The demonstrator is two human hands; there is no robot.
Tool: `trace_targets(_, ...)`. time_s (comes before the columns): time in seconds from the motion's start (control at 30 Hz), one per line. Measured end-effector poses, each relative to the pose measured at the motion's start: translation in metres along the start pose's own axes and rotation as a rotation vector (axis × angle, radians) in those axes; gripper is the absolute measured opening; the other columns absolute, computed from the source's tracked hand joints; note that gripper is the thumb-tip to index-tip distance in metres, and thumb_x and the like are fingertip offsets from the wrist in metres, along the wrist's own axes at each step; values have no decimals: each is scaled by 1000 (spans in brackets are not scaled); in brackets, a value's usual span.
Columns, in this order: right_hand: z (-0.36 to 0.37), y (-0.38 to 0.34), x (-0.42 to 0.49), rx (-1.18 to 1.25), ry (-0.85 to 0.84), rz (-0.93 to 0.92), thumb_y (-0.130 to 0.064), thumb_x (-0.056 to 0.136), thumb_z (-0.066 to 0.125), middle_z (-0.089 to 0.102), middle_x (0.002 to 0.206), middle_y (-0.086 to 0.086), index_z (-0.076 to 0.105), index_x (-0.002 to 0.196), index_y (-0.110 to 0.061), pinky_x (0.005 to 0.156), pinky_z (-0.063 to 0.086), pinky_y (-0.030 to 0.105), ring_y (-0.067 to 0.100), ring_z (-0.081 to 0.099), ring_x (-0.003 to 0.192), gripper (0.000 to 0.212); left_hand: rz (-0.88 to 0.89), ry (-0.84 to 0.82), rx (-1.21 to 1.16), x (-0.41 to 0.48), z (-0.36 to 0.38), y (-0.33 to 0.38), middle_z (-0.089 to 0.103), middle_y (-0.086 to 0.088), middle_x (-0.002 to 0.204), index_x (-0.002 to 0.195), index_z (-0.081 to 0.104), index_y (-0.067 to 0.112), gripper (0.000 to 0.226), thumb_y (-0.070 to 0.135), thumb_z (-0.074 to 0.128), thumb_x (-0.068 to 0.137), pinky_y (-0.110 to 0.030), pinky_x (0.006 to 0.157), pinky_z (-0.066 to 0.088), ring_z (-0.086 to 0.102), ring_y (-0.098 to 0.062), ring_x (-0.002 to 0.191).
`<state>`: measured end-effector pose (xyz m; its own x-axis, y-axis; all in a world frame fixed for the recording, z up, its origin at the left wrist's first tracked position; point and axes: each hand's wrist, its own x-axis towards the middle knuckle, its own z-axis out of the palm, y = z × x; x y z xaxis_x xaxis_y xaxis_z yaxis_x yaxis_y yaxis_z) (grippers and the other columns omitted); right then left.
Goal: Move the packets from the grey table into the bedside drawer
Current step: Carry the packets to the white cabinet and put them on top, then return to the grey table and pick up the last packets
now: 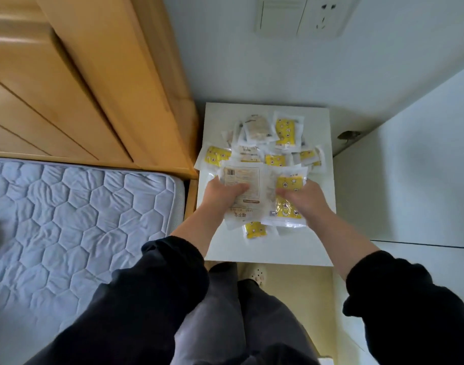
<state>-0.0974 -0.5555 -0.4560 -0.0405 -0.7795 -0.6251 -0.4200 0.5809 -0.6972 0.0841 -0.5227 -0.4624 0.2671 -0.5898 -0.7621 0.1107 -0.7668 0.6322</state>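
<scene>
A: Where are the packets?
B: Heaped on the white table top (267,248) beside the wooden bed frame (136,101).
A: And the hands?
B: The left hand (223,192) is closed on a pale labelled packet (242,177); the right hand (302,196) grips a yellow packet (288,209), both over the table's near half

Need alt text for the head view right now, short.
Both hands grip packets over a small table: the left hand a white labelled packet, the right hand a yellow packet. More packets lie behind; a quilted mattress lies left.
</scene>
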Motion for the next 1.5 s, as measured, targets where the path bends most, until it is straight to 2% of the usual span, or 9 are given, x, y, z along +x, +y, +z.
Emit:
trace_targets(0.13, -4, -4, 54, -78, 80, 10, -10, 76, 75, 65, 86, 4, 62, 88, -16, 68, 50, 31, 26, 64, 80, 19, 30, 49, 125, 55, 14, 17, 67, 2, 95, 96, 58, 18, 28, 30, 77, 79, -34, 77, 57, 66, -19, 86)
trace_targets(0.23, -5, -12, 88, -81, 120, -1, -20, 70, 81, 66, 93, 2, 59, 108, -16, 60, 49, 28, 17, 64, 78, 44, 89, 77, 254, 85, 25, 31, 67, 0, 91, 95, 57, 17, 35, 48, 70, 82, -26, 56, 49, 60, -12, 70)
trace_targets(0.3, -5, -13, 107, -111, 139, -43, -16, 75, 78, 61, 78, -5, 62, 89, -20, 61, 47, 27, 8, 58, 68, 21, 98, 64, 379, 99, 32, 40, 64, -2, 89, 107, 59, 11, 53, 60, 56, 87, -24, 49, 40, 55, -12, 68)
trace_targets(0.37, -1, -9, 123, -191, 147, -45, -19, 81, 73, 54, 72, -6, 61, 83, -15, 64, 45, 28, 11, 54, 65, 13, 145, 53, 627, 112, 36, 39, 59, -4, 91, 116, 55, 7, 64, 64, 43, 91, -29, 58, 43, 54, -19, 80)
trace_targets(0.43, 6, -2, 132, -287, 119, -20, -35, 75, 74, 62, 85, 1, 59, 100, -11, 70, 49, 32, 20, 61, 80, 38, 255, 69, 808, 126, 34, 29, 55, -7, 115, 130, 46, 9, 62, 57, 49, 90, -37, 86, 47, 49, -25, 108)
trace_targets(0.6, 23, 16, 143, -429, 165, 19, -43, 79, 68, 51, 131, 13, 32, 138, -7, 98, 42, 53, 36, 47, 121, 78, 442, -34, 944, 138, 27, 6, 0, 1, 161, 153, -8, 29, 93, 46, 58, 89, -49, 117, 22, 6, -29, 146)
trace_targets(0.73, 37, 13, 138, -474, 157, 16, -45, 89, 56, 32, 149, 15, 15, 148, -4, 110, 31, 50, 36, 31, 136, 83, 429, -148, 1082, 145, 26, -2, -24, 0, 159, 151, -14, 35, 86, 53, 47, 94, -50, 118, 13, -14, -27, 147)
trace_targets(1.03, 44, 15, 126, -547, 237, -130, -46, 95, 45, 6, 160, 13, 4, 153, -12, 118, 14, 46, 30, 8, 146, 79, 493, -79, 1215, 150, 15, -7, -27, -5, 157, 150, -16, 35, 80, 57, 38, 95, -55, 117, 2, -23, -29, 145)
trace_targets(1.5, 51, -7, 102, -780, 237, -272, -44, 96, 37, 7, 160, 12, 11, 152, -10, 119, 10, 46, 27, 6, 147, 70, 649, -28, 1289, 126, 3, 15, -21, -4, 159, 151, -13, 33, 74, 56, 31, 97, -51, 120, -2, -20, -26, 146)
